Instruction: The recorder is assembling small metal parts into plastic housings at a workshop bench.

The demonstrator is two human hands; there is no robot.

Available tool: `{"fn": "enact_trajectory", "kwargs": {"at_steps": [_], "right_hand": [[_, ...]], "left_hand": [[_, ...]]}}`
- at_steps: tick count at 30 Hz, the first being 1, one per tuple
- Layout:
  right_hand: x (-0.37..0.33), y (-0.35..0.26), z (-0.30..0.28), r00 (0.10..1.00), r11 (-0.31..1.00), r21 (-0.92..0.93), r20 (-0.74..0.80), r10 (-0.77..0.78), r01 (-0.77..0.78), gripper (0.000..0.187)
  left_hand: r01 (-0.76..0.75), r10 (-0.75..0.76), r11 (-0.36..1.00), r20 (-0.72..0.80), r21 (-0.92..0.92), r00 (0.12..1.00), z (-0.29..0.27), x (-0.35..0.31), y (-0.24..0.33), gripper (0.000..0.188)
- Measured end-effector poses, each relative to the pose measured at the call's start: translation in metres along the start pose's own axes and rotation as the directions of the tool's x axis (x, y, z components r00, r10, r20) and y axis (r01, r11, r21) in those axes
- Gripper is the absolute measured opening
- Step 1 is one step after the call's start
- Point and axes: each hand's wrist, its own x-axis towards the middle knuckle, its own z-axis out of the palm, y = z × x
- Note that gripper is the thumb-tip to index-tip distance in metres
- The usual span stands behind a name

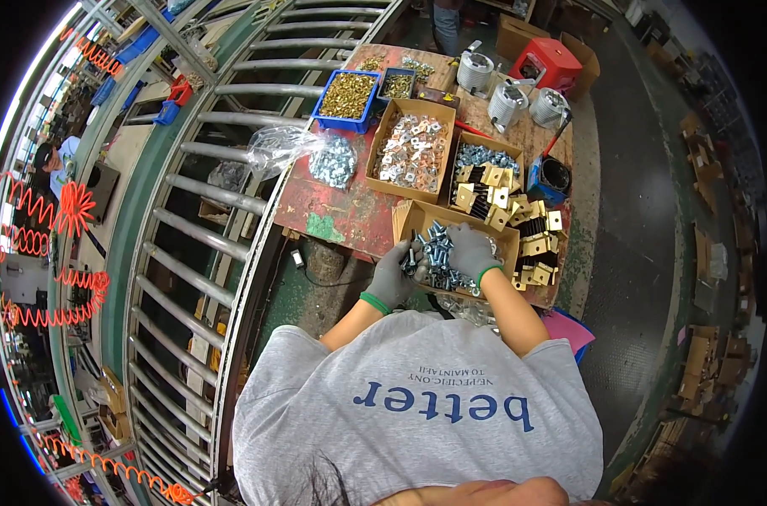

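An open cardboard box [507, 244] at the table's near edge holds a pile of silvery-blue bolts [437, 246]. My left hand [389, 277], in a grey glove with a green cuff, is at the box's left side, its fingers closed around a few bolts [411, 258]. My right hand [470, 251], gloved the same way, reaches into the box at the right of the pile. Its fingers curl down against the bolts, and whatever they grip is hidden. Clear plastic wrapping [464, 309] shows below the box.
Behind stands a box of small metal plates [413, 152], with a blue bin of brass-coloured parts [347, 95] beyond. Brass-coloured blocks [531, 244] are stacked at the right, near a blue container [548, 177]. A bag of hardware [333, 162] lies left, beside a roller conveyor [202, 219].
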Motion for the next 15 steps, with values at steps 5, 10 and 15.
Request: {"fn": "enact_trajectory", "kwargs": {"at_steps": [5,10,15], "right_hand": [[-0.010,0.004,-0.007,0.998,0.999,0.036,-0.055,0.009,-0.007,0.038],[-0.015,0.010,-0.002,0.994,0.999,-0.005,-0.101,-0.034,0.034,0.034],[-0.005,0.010,0.003,0.993,0.996,0.085,-0.118,-0.019,0.029,0.029]], "left_hand": [[-0.015,0.016,1.000,0.091,-0.010,0.996,-0.002,-0.012,-0.003,0.029],[-0.067,0.067,0.997,-0.007,-0.037,0.998,-0.002,-0.026,-0.017,0.029],[-0.147,0.148,0.986,0.007,-0.078,0.989,-0.010,-0.049,-0.030,0.027]]}}
